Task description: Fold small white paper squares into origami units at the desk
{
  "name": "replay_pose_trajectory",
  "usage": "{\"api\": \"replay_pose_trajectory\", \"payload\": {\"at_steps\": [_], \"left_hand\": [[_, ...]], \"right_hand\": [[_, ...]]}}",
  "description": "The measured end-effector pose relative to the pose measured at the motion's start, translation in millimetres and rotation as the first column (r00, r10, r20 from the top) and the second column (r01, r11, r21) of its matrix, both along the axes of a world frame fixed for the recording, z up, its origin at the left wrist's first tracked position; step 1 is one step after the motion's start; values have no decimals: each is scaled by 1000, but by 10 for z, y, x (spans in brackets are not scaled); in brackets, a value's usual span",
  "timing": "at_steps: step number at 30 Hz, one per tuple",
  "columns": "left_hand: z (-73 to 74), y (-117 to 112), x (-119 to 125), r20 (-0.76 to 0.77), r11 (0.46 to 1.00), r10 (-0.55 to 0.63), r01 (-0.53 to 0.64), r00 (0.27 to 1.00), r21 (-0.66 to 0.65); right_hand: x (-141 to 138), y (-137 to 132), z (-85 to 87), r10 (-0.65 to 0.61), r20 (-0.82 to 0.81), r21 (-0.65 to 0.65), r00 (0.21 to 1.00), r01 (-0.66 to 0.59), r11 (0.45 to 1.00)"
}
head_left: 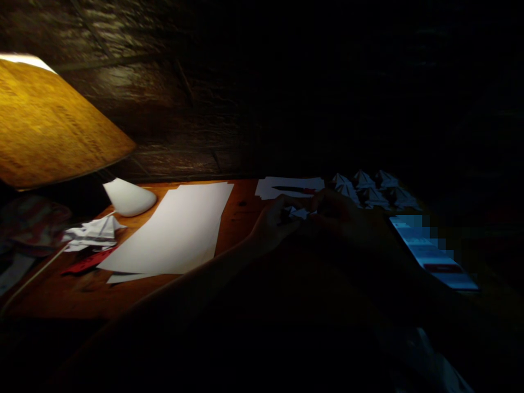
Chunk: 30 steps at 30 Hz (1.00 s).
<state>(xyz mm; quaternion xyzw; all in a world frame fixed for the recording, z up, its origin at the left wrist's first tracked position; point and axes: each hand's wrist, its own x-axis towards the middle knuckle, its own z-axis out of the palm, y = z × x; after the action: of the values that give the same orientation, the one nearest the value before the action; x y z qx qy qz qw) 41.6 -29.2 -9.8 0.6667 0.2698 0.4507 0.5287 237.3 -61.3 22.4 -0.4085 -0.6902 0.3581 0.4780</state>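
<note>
Head camera gives me a dark scene, lit from the left by a lamp with a yellow-orange shade (53, 125). At the middle of the brown wooden surface (239, 218), I see the left hand (275, 219) and the right hand (336, 215) close together. Between their fingertips is a small folded piece of white paper (299, 213). Both hands are pinching it, one from each side, but the right fingers are too dark for me to tell their exact grip.

Just beyond the hands lies a small stack of white paper (265, 189), with a dark pointed tool with a red end (292, 190) upon it. To the far right, six pointed folded white paper pieces (372, 196) stand in two rows; nearer lies a phone with a bluish lit screen (429, 251).

On the left, I see large white paper sheets (176, 229), a flat red object (88, 262), a crumpled-looking white paper piece (96, 233) and a rounded white lamp base (131, 199).
</note>
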Motion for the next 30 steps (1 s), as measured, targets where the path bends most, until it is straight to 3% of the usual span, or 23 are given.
{"api": "replay_pose_trajectory", "payload": {"at_steps": [11,30], "left_hand": [[40,-49,9,-23,999,18,-17,1000,43],[16,-37,3,8,998,8,-9,1000,59]], "right_hand": [[-13,1,6,-49,-75,-56,996,45,997],[-5,19,-2,51,-163,-186,985,-82,979]]}}
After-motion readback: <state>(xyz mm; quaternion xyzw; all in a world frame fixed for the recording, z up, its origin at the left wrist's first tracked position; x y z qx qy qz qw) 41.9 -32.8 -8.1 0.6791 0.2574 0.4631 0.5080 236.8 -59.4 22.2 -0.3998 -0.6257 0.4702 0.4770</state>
